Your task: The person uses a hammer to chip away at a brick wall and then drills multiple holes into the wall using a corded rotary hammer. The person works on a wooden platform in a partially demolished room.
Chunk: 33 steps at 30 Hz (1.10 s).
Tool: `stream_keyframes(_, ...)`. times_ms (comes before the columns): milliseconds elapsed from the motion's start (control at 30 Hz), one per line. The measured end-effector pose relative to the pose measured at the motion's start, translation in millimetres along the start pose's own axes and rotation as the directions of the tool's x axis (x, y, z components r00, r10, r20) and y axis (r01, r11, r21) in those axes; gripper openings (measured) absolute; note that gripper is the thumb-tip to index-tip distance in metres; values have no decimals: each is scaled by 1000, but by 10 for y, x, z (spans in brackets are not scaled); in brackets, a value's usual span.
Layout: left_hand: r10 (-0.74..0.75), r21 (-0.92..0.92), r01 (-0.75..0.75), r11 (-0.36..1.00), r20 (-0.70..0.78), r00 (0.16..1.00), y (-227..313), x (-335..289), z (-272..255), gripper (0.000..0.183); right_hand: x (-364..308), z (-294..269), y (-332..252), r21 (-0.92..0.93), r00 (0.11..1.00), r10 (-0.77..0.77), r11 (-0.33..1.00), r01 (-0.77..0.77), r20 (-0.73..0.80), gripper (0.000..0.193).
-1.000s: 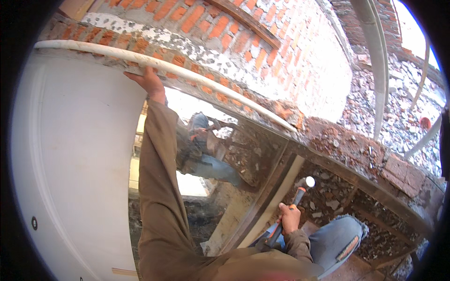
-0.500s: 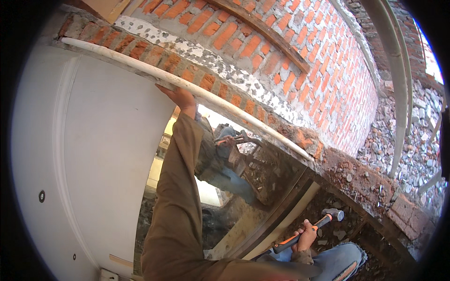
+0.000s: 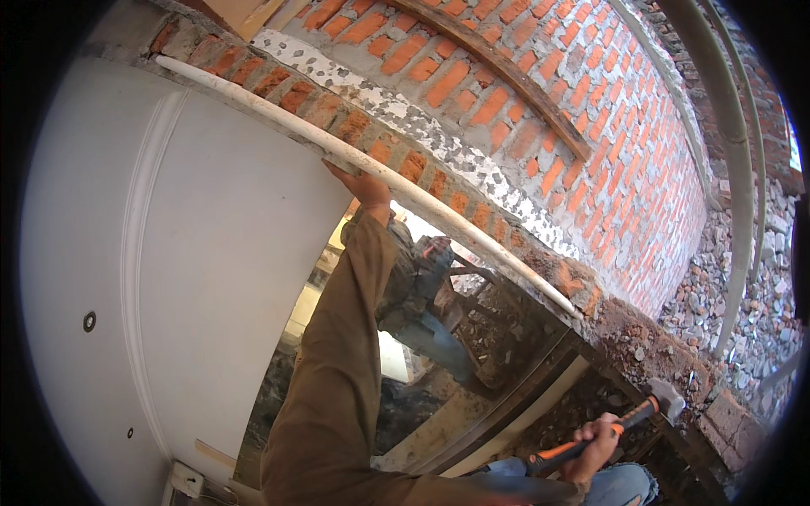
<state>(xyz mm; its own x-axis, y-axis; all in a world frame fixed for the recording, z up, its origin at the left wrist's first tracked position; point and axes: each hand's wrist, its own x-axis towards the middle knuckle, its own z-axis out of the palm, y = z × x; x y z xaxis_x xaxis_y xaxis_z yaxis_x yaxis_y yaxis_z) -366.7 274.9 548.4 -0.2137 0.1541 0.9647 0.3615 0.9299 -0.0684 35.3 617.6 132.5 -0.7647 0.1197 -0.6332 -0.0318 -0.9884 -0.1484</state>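
My left hand [image 3: 369, 192], at the end of a long brown sleeve, rests against the wall edge just under a white pipe [image 3: 375, 171]. One finger stretches out along the surface, and the others are partly hidden. At the lower right, my right hand [image 3: 597, 445] is wrapped round the black and orange handle of a club hammer [image 3: 639, 413]. The hammer's grey metal head lies at the edge of a broken brick ledge [image 3: 654, 354], though I cannot tell whether it touches. My torn jeans [image 3: 620, 487] show below that hand.
A person [image 3: 422, 295] in blue trousers is beyond the opening below my left arm. Red brick wall [image 3: 498, 101] with a wooden plank [image 3: 506, 72] rises above the pipe. Rubble [image 3: 726, 295] and bent poles [image 3: 736, 169] are at right; a white panel [image 3: 219, 219] fills the left.
My right hand has moved right with the hammer, whose head now reaches the brick ledge. The whole view has shifted slightly; my left hand stays under the pipe.
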Motion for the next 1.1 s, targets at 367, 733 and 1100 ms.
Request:
stream_keyframes(367,-205,-203,195,960,-31,978,819,17,-50,97,-61,-228,-260,506,969,91,839,-199,230,23)
stream_keyframes(733,8,-39,-8,999,-19,1000,276,81,31,90,-125,-275,-254,465,965,13,874,-137,260,45)
stream_keyframes(1100,96,-6,-97,995,-122,988,-206,329,39,70,-262,-35,-322,407,994,29,911,-70,106,46)
